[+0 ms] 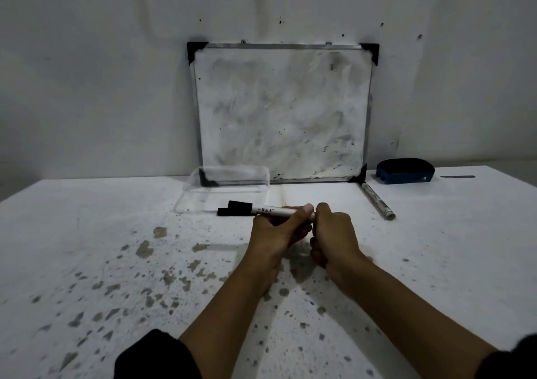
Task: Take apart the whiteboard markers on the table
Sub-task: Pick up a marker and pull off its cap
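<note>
A white whiteboard marker (273, 211) with a black cap (239, 207) pointing left is held level above the table. My left hand (276, 230) wraps the white barrel from below, thumb on top. My right hand (334, 233) is closed around the marker's right end, which is hidden in the fist. A second black piece (223, 212) lies just under the cap; I cannot tell whether it belongs to this marker. Another white marker barrel (377, 201), with no cap, lies on the table to the right.
A smudged whiteboard (280, 111) leans on the wall at the back. A clear plastic tray (226, 185) sits in front of its left corner. A blue eraser (405, 171) rests at the back right. The white table (116, 262) is stained with grey spots.
</note>
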